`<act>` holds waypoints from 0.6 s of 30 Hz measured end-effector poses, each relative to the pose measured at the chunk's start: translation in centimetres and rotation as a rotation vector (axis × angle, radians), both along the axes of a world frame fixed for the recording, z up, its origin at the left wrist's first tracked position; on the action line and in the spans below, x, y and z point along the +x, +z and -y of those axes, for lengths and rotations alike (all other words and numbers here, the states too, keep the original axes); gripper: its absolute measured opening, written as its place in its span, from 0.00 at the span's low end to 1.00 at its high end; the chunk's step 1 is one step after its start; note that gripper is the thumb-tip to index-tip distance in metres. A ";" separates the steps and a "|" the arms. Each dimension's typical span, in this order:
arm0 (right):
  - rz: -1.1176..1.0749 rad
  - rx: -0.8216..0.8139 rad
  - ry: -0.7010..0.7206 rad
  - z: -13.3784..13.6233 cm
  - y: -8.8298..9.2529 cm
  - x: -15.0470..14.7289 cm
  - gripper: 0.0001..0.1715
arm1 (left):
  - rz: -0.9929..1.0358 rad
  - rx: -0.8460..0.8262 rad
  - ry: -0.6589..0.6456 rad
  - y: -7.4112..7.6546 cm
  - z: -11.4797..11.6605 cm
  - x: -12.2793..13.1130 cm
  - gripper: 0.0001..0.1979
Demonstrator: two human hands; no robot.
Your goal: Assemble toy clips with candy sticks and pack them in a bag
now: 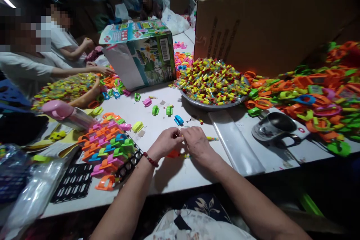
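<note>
My left hand, with a red bead bracelet at its wrist, meets my right hand over the white table. The fingers of both are pinched together on something small that they mostly hide. Under them shows part of an orange plastic piece, and a small candy-filled tube lies by it. Another tube rests just right of my right hand. Ahead of the fingers are a blue plastic toy piece, green ones and a yellow one.
A metal basin heaped with tubes stands ahead. Clear plastic bags and a mug lie right, before piled rings. Left are a black basket with colourful pieces and a pink-lidded bottle. Boxes and co-workers are beyond.
</note>
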State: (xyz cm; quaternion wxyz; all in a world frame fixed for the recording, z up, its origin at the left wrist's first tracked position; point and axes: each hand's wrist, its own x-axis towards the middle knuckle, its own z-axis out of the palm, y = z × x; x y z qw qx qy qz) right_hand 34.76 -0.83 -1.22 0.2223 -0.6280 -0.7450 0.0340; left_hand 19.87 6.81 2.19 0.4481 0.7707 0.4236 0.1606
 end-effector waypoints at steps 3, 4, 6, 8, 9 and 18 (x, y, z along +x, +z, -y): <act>-0.134 -0.093 -0.079 0.8 0.0 0.8 0.19 | 0.070 -0.029 0.231 -0.5 -0.6 1.3 0.12; -0.203 -0.094 -0.106 1.2 0.1 1.0 0.20 | 0.058 0.016 0.307 -0.8 -1.4 1.8 0.12; -0.339 -0.077 -0.135 1.8 0.1 1.3 0.22 | 0.037 0.111 0.358 -1.5 -3.2 2.8 0.10; -0.428 -0.047 -0.119 2.1 0.0 1.5 0.22 | 0.003 0.191 0.254 -1.9 -5.0 3.6 0.14; -0.451 -0.035 -0.101 2.2 0.0 1.6 0.21 | -0.022 0.220 0.178 -2.1 -5.7 3.9 0.14; -0.597 -0.081 -0.151 2.1 2.0 3.5 0.19 | -0.036 0.269 0.105 -1.4 -5.0 2.0 0.06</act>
